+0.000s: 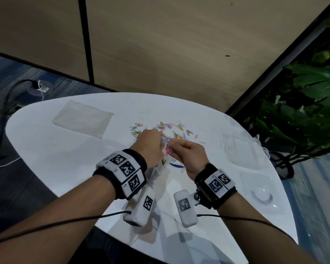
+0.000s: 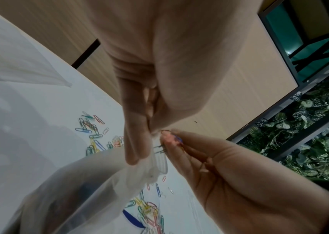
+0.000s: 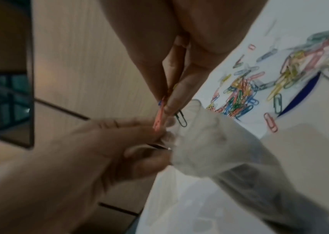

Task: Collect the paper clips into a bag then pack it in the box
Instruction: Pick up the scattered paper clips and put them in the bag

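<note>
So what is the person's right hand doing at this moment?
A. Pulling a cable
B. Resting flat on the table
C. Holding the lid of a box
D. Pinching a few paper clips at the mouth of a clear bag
D: the right hand pinches a few paper clips at the mouth of the clear bag, which the left hand holds up above the white table.

Head: above, facing forward and down over the white tabletop (image 1: 65, 168).
Left wrist: close, along the fingers toward the tabletop's far edge.
Right wrist: close, likewise.
Shared: loose paper clips (image 1: 171, 130).
</note>
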Tool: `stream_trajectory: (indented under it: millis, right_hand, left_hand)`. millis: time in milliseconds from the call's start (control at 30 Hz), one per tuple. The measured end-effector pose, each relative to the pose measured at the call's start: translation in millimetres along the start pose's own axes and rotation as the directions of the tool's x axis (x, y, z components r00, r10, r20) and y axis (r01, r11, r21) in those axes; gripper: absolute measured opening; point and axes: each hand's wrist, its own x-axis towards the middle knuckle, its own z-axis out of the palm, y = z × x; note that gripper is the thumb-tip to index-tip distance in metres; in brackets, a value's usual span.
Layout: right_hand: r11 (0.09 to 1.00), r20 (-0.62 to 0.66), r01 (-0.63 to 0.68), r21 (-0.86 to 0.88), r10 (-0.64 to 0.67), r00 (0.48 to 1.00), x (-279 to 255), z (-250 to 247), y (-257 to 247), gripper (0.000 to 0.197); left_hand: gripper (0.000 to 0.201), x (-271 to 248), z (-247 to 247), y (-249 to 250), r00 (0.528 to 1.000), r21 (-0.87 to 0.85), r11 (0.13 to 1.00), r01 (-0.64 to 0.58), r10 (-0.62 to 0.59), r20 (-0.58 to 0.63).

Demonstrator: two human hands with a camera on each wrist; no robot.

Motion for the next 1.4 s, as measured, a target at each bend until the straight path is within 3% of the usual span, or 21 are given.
stream_trajectory:
  millis: [67, 100, 167, 233, 333, 433, 467, 533, 567, 600, 633, 667, 733, 767, 833, 933, 1000, 1133, 1267, 1400]
  right_hand:
    - [0.967, 0.003, 0.140, -0.211, -0.143, 0.990, -1.6, -1.7, 4.9, 0.011]
    - [0.893, 0.037, 0.238, -0.382, -0.242, 0.969, -1.7, -2.3, 6.9, 0.007]
    - [0.637, 0.165, 0.399, -0.660, -0.395, 0.904, 0.0, -1.8, 10.9, 0.005]
    - [0.466, 0.296, 0.471, -0.749, -0.401, 0.867, 0.0, 1.3, 9.9, 0.009]
    - [0.313, 0.472, 0.549, -0.775, -0.291, 0.832, -0.4, 3.0, 4.6, 0.023]
    - [0.306, 0.553, 0.580, -0.755, -0.178, 0.814, -4.4, -0.2, -7.7, 0.026]
    - [0.368, 0.534, 0.568, -0.737, -0.197, 0.822, -3.9, -4.1, -12.6, 0.026]
    - [0.576, 0.414, 0.475, -0.665, -0.245, 0.877, 4.0, -19.4, -20.2, 0.022]
    - [0.637, 0.336, 0.415, -0.649, -0.249, 0.908, 11.6, -31.5, -22.2, 0.019]
    - [0.643, 0.258, 0.351, -0.681, -0.238, 0.936, 21.0, -46.0, -22.0, 0.018]
    - [0.577, 0.195, 0.280, -0.767, -0.207, 0.959, 31.0, -62.8, -19.8, 0.020]
    - [0.436, 0.138, 0.189, -0.880, -0.147, 0.980, 41.3, -82.4, -14.1, 0.030]
    - [0.111, 0.042, 0.040, -0.993, 0.015, 0.999, 53.4, -116.5, 5.1, 0.070]
    - [0.042, 0.016, 0.012, -0.999, 0.075, 0.997, 56.3, -128.9, 17.6, 0.084]
    - [0.086, 0.019, 0.011, -0.996, 0.095, 0.995, 57.6, -139.9, 38.9, 0.092]
    - [0.198, 0.054, 0.057, -0.978, -0.024, 0.998, 59.9, -128.9, 51.4, 0.077]
    - [0.214, 0.105, 0.119, -0.970, -0.075, 0.992, 63.2, -114.1, 55.3, 0.070]
    - [0.158, 0.197, 0.212, -0.965, -0.105, 0.975, 66.0, -85.4, 61.0, 0.065]
    - [0.049, 0.237, 0.250, -0.967, -0.190, 0.953, 67.9, -71.4, 60.0, 0.031]
    - [-0.035, 0.182, 0.178, -0.983, -0.174, 0.968, 70.3, -64.0, 56.2, 0.021]
  left_hand:
    - [0.019, 1.6, 0.1, 0.9, 1.000, -0.050, 0.999, 0.016, -0.015, 0.008]
    - [0.020, 2.4, -0.4, 1.5, 1.000, -0.079, 0.997, 0.021, -0.019, 0.020]
    - [0.021, 4.3, -0.4, 1.8, 0.999, -0.120, 0.992, 0.023, -0.019, 0.037]
    - [0.019, 6.7, 0.4, 0.8, 1.000, -0.134, 0.991, 0.019, -0.016, 0.023]
    - [0.023, 9.8, 0.1, -3.4, 1.000, -0.124, 0.992, 0.000, -0.003, -0.017]
    - [0.023, 8.5, -3.4, -6.4, 1.000, -0.107, 0.994, -0.014, 0.012, -0.021]
    - [0.023, 8.5, -4.5, -7.6, 1.000, -0.105, 0.994, -0.016, 0.014, -0.023]
    - [0.024, 6.9, -8.0, -9.2, 1.000, -0.112, 0.994, -0.010, 0.008, -0.013]
    - [0.024, 5.9, -10.1, -10.0, 1.000, -0.108, 0.994, -0.003, 0.003, -0.005]
    - [0.024, 4.7, -12.2, -10.9, 1.000, -0.096, 0.995, 0.004, -0.003, 0.003]
    - [0.023, 3.1, -14.8, -12.4, 1.000, -0.087, 0.996, 0.013, -0.012, 0.008]
    - [0.023, 1.7, -17.5, -14.4, 1.000, -0.088, 0.996, 0.022, -0.021, 0.008]
    - [0.023, -1.0, -23.9, -19.0, 0.999, -0.103, 0.994, 0.033, -0.033, -0.001]
    - [0.023, -2.6, -27.8, -21.9, 0.999, -0.104, 0.994, 0.034, -0.035, -0.010]
    - [0.022, -5.6, -36.4, -27.6, 0.999, -0.097, 0.995, 0.034, -0.037, -0.030]
    - [0.022, -9.3, -47.6, -37.2, 0.997, -0.093, 0.995, 0.040, -0.046, -0.063]
    - [0.022, -11.3, -50.7, -42.8, 0.996, -0.078, 0.996, 0.045, -0.051, -0.078]
    - [0.020, -12.8, -50.5, -49.4, 0.994, -0.060, 0.996, 0.060, -0.065, -0.086]
    - [0.022, -10.2, -51.3, -51.8, 0.993, -0.050, 0.996, 0.079, -0.083, -0.085]
    - [0.018, -8.3, -47.4, -51.4, 0.995, -0.030, 0.998, 0.063, -0.065, -0.071]
